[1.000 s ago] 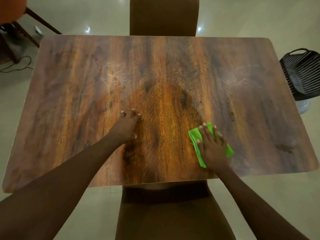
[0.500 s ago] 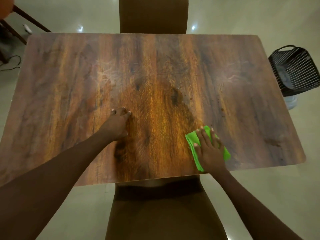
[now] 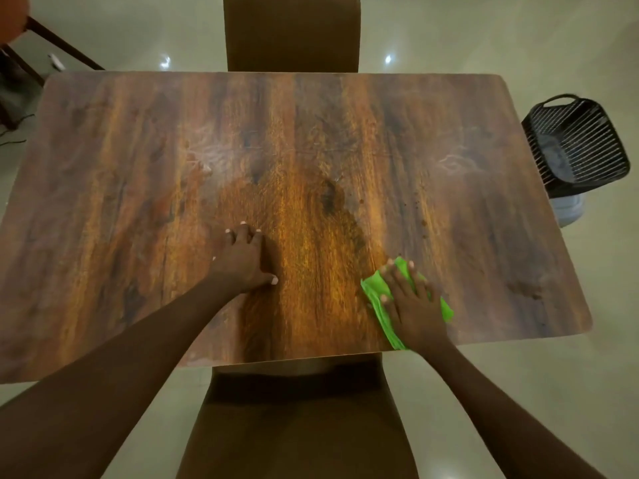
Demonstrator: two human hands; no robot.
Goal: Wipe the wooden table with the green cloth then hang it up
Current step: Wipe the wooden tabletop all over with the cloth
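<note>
Fingers of the right hand lie straight and spread, pressing the green cloth flat near the front edge of the wooden table, right of its middle, while the left hand rests flat-palmed on the table's centre, holding nothing.

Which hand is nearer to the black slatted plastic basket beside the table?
Right. The right hand presses the folded green cloth on the wooden table, left of the black slatted basket; the left hand rests farther left, near the table's middle.
</note>
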